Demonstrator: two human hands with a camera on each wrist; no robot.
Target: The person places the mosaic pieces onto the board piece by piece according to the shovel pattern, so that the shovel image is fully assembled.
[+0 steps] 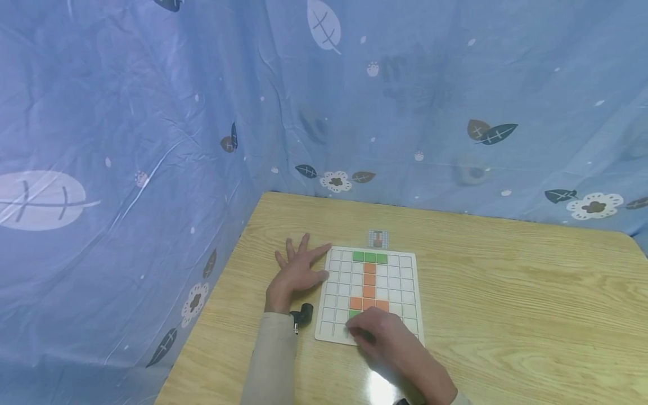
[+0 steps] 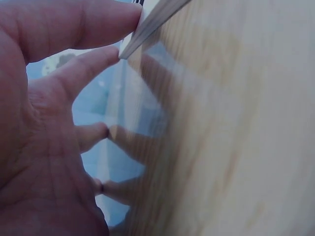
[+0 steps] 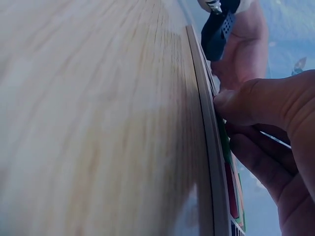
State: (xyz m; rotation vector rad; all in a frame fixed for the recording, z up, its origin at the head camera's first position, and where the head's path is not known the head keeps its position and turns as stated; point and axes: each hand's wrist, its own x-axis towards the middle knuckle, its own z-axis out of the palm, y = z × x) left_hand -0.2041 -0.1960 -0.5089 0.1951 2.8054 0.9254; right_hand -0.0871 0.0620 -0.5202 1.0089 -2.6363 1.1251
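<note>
A white grid board (image 1: 334, 332) lies on the table. Green tiles (image 1: 370, 257) fill part of its top row, with a column of orange tiles (image 1: 369, 280) below that widens into an orange row. My left hand (image 1: 298, 273) rests at the board's left side, fingers spread, its index fingertip and thumb touching the edge. My right hand (image 1: 387, 337) is over the lower part of the board and covers several squares. Its thumb and curled fingers pinch at a green tile (image 3: 225, 140), their tips partly hidden. A dark red tile (image 3: 230, 189) sits beside that green one.
A small pattern card (image 1: 378, 239) lies just beyond the board's top edge. The wooden table (image 1: 506, 292) extends to the right, and a blue patterned curtain (image 1: 405, 101) hangs behind and on the left. A black wrist camera (image 1: 304, 315) sits by the left wrist.
</note>
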